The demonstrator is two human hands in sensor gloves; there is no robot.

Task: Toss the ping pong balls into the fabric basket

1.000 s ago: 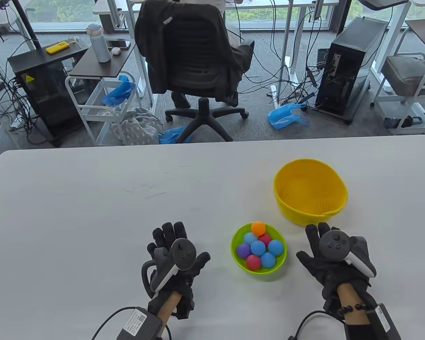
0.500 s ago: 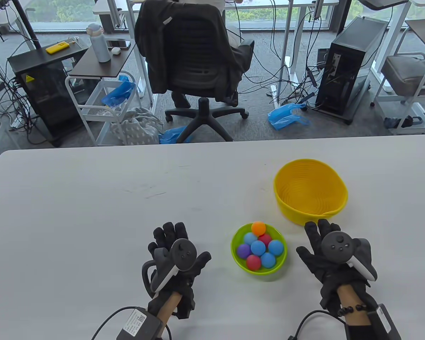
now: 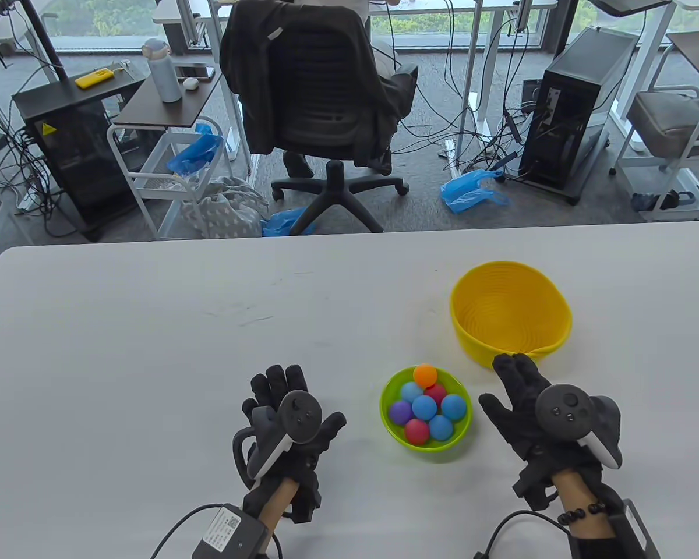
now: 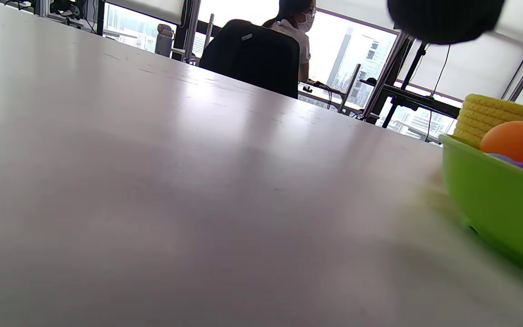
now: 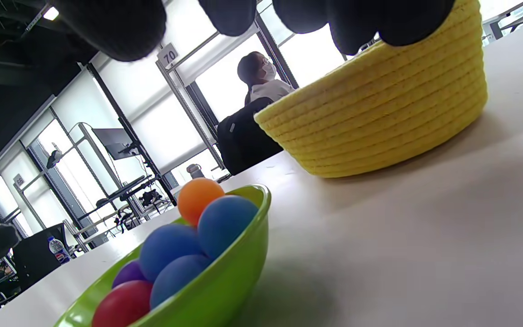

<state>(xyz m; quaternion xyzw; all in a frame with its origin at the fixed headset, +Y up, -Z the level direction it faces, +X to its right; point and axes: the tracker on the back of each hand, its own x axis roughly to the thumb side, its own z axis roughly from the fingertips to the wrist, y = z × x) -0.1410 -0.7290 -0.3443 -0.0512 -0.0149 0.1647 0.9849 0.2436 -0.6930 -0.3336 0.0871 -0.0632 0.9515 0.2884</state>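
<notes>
Table view: cam high at near edge, looking down and fwd over the white table w/ office floor beyond; both hands enter at bottom. Left wrist view: cam v. low, almost at tabletop level, facing far-right across the table; green bowl close at right edge, yellow basket behind it. Right wrist view: also low, tilted, facing far-left; green bowl near at bottom left, yellow basket at upper right. All 3 views share bowl, basket and orange ball; both wrist views also catch the office chair beyond the far edge.
</notes>
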